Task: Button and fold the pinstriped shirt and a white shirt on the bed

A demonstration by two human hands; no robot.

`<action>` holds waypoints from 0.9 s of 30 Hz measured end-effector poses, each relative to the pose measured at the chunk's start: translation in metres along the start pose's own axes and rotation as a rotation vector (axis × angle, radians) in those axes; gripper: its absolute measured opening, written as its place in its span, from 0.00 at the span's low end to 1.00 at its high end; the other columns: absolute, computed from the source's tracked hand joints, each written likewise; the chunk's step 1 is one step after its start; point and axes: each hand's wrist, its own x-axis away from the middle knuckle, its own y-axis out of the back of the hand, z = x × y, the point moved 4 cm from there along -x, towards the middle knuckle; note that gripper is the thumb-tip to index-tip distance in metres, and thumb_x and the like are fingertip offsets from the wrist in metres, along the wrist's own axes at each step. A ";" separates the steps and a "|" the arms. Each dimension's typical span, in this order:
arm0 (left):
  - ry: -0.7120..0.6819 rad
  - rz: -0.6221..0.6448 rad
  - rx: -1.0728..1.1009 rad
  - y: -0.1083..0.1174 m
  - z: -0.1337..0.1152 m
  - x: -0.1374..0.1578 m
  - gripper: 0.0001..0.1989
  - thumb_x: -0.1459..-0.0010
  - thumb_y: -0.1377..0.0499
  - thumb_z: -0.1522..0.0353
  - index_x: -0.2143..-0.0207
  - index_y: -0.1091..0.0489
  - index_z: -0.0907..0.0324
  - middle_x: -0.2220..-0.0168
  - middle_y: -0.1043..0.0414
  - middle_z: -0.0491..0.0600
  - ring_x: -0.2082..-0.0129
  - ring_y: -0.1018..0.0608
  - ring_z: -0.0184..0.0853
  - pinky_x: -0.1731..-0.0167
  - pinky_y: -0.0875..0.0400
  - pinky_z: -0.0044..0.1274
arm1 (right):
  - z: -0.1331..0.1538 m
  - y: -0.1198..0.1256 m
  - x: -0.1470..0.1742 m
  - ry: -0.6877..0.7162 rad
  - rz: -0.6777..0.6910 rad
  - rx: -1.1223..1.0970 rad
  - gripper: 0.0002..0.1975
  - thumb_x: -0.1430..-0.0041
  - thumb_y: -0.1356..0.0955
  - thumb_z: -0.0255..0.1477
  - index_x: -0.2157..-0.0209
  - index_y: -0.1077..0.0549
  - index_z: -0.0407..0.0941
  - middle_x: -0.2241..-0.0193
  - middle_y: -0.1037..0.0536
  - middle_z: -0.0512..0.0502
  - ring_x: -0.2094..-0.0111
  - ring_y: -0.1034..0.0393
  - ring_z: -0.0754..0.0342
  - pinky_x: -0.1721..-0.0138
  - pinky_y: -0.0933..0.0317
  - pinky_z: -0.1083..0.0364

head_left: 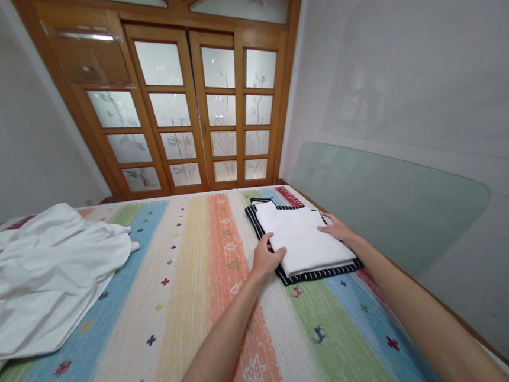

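Folded white cloth: a neat, flat pad (305, 234), the landmark for every place here; its flatness suggests it was laid for tidy edges.
Black striped cloth: directly under the folded white cloth (319, 275), showing as a border along its left, near and far edges; it seems to serve as a base, the two squared up as one stack.
Left hand: at the left edge of the folded white cloth (268, 257), half open, thumb on top and fingertips at the rim; touching, with no firm grip showing.
Right hand: at the right edge of the folded white cloth (337, 229), loosely open, thumb on top, other fingers partly hidden; touching. Facing hands probably steady or align the pad.
Loose white cloth: well left of the folded white cloth (52, 280), rumpled, apparently kept clear of the stack.
Patterned cover: beneath the folded white cloth's stack (195, 333), giving it a broad, level rest.
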 end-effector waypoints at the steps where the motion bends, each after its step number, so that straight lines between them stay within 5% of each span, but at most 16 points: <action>1: -0.036 -0.012 -0.041 0.000 -0.001 0.002 0.27 0.52 0.35 0.69 0.48 0.34 0.59 0.45 0.34 0.59 0.53 0.26 0.41 0.53 0.30 0.31 | 0.001 0.001 0.000 0.013 -0.030 0.053 0.41 0.52 0.29 0.22 0.37 0.45 0.40 0.62 0.20 0.39 0.70 0.25 0.51 0.63 0.30 0.52; 4: -0.222 -0.099 -0.186 0.002 -0.008 0.010 0.25 0.52 0.36 0.71 0.50 0.34 0.60 0.36 0.47 0.61 0.44 0.32 0.46 0.48 0.32 0.37 | 0.007 0.005 -0.002 0.063 -0.162 0.338 0.37 0.51 0.29 0.24 0.39 0.41 0.38 0.58 0.22 0.37 0.61 0.25 0.48 0.56 0.32 0.52; 9: -0.626 -0.084 -0.511 -0.008 -0.020 0.027 0.11 0.45 0.40 0.69 0.58 0.29 0.60 0.42 0.36 0.58 0.40 0.37 0.48 0.41 0.39 0.43 | 0.025 -0.006 0.008 0.347 -0.301 0.904 0.28 0.44 0.34 0.29 0.42 0.36 0.39 0.48 0.28 0.32 0.46 0.33 0.41 0.44 0.42 0.45; 12: -0.774 0.015 -0.676 -0.020 -0.022 0.034 0.07 0.42 0.43 0.68 0.64 0.28 0.61 0.44 0.33 0.59 0.39 0.38 0.48 0.40 0.39 0.41 | 0.024 -0.034 0.019 0.614 -0.187 1.083 0.26 0.38 0.40 0.32 0.40 0.37 0.37 0.39 0.36 0.31 0.36 0.46 0.40 0.37 0.52 0.43; 16: -0.759 0.127 -0.813 -0.029 -0.018 0.035 0.08 0.40 0.46 0.69 0.64 0.27 0.61 0.54 0.26 0.56 0.46 0.29 0.43 0.42 0.37 0.37 | -0.003 -0.066 0.029 0.557 -0.006 1.234 0.29 0.32 0.46 0.38 0.38 0.39 0.36 0.36 0.41 0.32 0.33 0.52 0.39 0.37 0.55 0.40; 27: -0.768 0.327 -0.906 -0.011 -0.020 0.046 0.14 0.37 0.48 0.68 0.53 0.30 0.64 0.47 0.27 0.55 0.41 0.32 0.43 0.40 0.39 0.36 | -0.018 -0.074 0.039 0.545 -0.126 1.330 0.32 0.32 0.49 0.45 0.36 0.41 0.42 0.34 0.43 0.37 0.34 0.52 0.38 0.37 0.54 0.41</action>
